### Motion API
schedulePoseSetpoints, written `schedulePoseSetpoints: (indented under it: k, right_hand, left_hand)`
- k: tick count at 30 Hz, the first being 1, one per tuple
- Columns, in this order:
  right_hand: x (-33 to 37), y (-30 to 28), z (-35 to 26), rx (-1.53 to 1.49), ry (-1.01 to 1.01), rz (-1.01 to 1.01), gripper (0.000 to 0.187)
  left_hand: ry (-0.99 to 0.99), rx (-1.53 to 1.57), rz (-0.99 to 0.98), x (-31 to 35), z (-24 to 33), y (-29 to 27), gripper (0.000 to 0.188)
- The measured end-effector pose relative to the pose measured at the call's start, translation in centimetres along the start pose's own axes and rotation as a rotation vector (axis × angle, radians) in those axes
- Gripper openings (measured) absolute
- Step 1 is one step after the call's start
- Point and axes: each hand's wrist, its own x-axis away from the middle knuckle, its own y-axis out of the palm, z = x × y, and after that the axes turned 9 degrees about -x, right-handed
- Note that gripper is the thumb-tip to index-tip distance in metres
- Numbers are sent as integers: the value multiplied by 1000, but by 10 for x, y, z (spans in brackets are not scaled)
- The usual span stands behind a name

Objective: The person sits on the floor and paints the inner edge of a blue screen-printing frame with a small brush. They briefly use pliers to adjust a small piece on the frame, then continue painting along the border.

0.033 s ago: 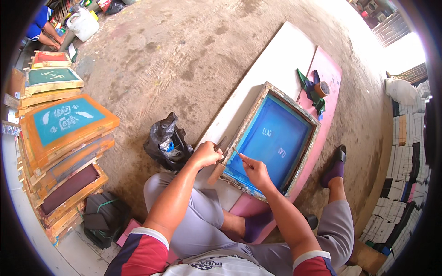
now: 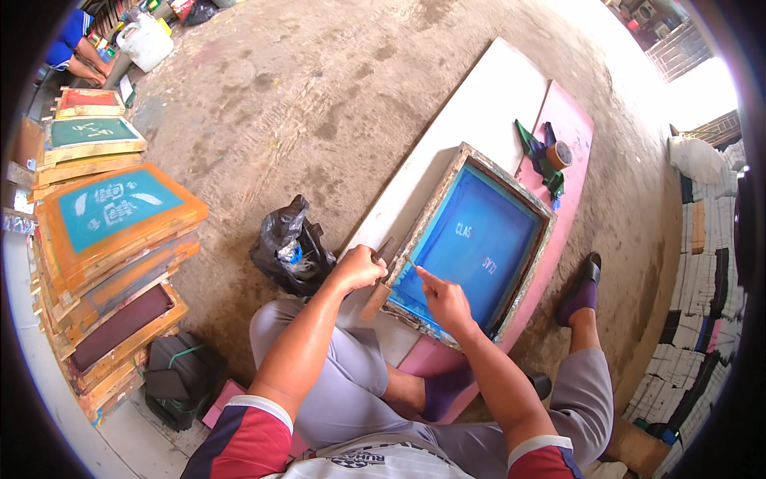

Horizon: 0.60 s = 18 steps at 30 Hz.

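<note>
A screen-printing frame with blue mesh and a worn wooden rim lies tilted on a white and pink board. My left hand is closed beside its left rim. A narrow dark strip shows at its fingers, but its kind is unclear. Just below, a brown wooden piece rests against the frame's near left corner. Over the mesh, my right hand has its index finger stretched toward that rim, its other fingers curled. A thin brownish sliver shows near the fingertip; whether I hold it cannot be made out.
A black plastic bag stands left of the board. Stacked printing frames line the left side. A tape roll and green clamps lie beyond the frame. Bundled white stacks are at right. Another person's legs show far left.
</note>
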Motion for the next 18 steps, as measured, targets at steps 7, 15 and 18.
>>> schedulePoseSetpoints:
  k: [7,15,18]
  right_hand:
    - [-12,4,14,-603,296,-121,40]
    - [-10,-2,11,24,-84,-36,42]
    - [-18,-4,18,-438,125,-153,42]
  left_hand:
    - [10,25,-25,-8,-4,-4,15]
    - [-6,14,-24,-7,0,-5,17]
    - [-3,15,-31,-7,3,-6,22]
